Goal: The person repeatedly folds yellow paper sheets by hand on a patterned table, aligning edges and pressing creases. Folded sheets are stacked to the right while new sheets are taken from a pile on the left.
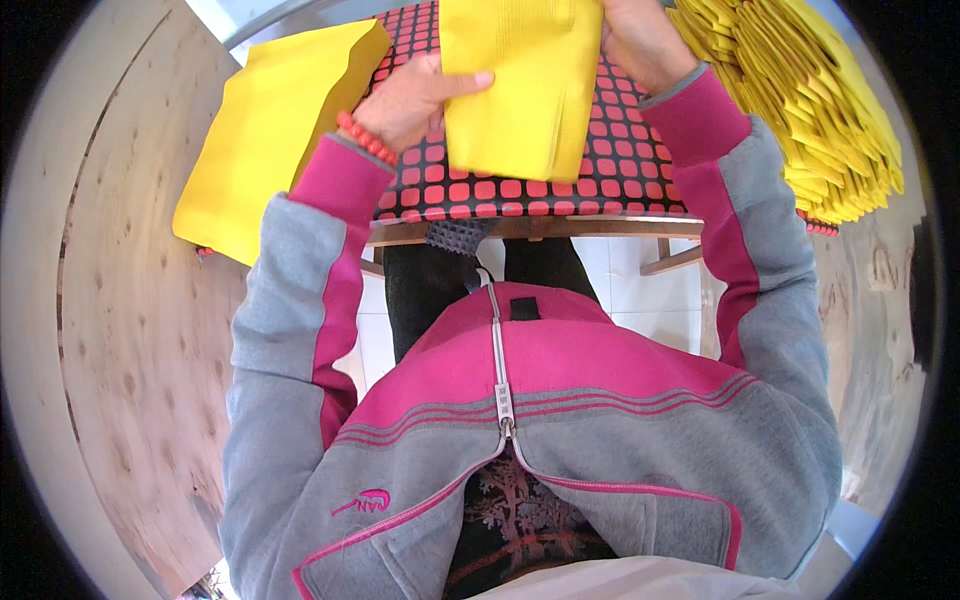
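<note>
In front of me, above the table, is a folded yellow fabric-like piece (pixel 520 95), its top cut off by the picture's edge. My left hand (pixel 405 100), with a red bead bracelet at the wrist, grips its left edge; the thumb lies across the front and the other fingers are mostly hidden. At the upper right edge of the piece, my right hand (pixel 648 45) is closed on it, the fingertips partly out of sight. To the left lies a smooth, wide yellow sheet or stack of sheets (pixel 275 125). A thick pile of folded yellow pieces (pixel 810 110) sits on the right.
The table is covered with a red-and-black checked cloth (pixel 495 195), its near edge just before my body. Beneath, a wooden bar (pixel 640 229) and a dark grey textured item (pixel 458 236) show. A wooden panel (pixel 130 330) stands along the left.
</note>
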The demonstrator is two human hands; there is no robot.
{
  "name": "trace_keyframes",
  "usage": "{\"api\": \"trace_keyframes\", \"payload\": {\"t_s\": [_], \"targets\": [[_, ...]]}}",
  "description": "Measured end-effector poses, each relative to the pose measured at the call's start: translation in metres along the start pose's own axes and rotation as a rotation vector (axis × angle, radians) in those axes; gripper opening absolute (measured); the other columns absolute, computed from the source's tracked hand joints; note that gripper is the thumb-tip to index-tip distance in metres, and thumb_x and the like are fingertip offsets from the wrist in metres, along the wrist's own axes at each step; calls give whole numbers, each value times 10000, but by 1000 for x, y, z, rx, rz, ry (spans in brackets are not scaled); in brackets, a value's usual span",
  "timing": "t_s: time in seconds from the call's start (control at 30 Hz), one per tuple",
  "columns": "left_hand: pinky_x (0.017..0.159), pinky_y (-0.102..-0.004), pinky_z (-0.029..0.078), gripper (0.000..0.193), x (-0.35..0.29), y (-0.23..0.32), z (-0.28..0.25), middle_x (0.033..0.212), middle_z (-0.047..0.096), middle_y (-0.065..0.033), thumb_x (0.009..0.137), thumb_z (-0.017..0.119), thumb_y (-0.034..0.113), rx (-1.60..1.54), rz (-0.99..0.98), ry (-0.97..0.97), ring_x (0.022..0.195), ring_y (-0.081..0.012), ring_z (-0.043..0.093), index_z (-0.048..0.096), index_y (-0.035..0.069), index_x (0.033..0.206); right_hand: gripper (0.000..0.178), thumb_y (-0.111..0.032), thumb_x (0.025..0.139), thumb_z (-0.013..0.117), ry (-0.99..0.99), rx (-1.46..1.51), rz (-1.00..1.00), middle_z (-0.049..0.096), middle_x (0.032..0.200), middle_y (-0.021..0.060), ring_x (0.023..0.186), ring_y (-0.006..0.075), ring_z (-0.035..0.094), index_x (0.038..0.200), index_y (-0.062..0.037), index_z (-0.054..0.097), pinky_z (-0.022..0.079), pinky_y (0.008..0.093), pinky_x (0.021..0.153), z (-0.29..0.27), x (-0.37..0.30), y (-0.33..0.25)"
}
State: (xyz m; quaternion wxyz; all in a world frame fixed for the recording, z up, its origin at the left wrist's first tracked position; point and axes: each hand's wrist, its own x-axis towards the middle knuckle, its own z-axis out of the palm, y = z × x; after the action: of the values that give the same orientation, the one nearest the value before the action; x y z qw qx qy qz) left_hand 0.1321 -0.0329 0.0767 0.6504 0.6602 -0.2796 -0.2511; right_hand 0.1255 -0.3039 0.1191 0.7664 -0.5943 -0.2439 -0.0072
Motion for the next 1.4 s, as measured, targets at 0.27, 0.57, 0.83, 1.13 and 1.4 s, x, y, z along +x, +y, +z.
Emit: {"api": "trace_keyframes", "payload": {"t_s": [0.27,0.57,0.83,1.13,1.4], "targets": [[897,-291,582,425,-30,-28,-2,1182,724,-110,1007,651,241,-203,-434,19,1001,-155,726,594,-59,1302,438,-213,1057,566,198,214,652,639,1337,156,1218,250,646,1430,1,485,513,389,1082,-31,-27,79],[707,-357,593,303,-58,1,-7,848,746,-95,920,729,283,1006,-212,439,796,-232,735,684,-10,981,467,-402,1042,590,36,-305,854,702,1148,116,1058,182,692,1286,-4,595,557,290,893,-47,-71,8],[1204,-562,265,662,-35,-32,41,1615,338,-231,986,629,309,1312,343,144,1496,-381,338,396,34,1542,317,-241,1005,589,-73,-1173,-287,708,1147,137,1086,318,680,1209,-6,649,541,415,917,-20,-28,62],[1232,-575,164,783,-30,-44,28,1666,227,-239,1012,504,524,1310,198,-62,1552,-393,214,296,54,1603,519,-398,1068,446,-419,-1331,-261,474,1560,150,1467,306,406,1444,-56,550,316,498,1188,-14,13,127],[1233,-565,164,853,-38,-37,27,1666,229,-236,969,550,563,1311,161,-89,1552,-405,207,295,54,1605,556,-437,1069,441,-349,-1411,-285,457,1576,147,1475,317,394,1481,-73,522,297,486,1201,-63,47,141]]}}
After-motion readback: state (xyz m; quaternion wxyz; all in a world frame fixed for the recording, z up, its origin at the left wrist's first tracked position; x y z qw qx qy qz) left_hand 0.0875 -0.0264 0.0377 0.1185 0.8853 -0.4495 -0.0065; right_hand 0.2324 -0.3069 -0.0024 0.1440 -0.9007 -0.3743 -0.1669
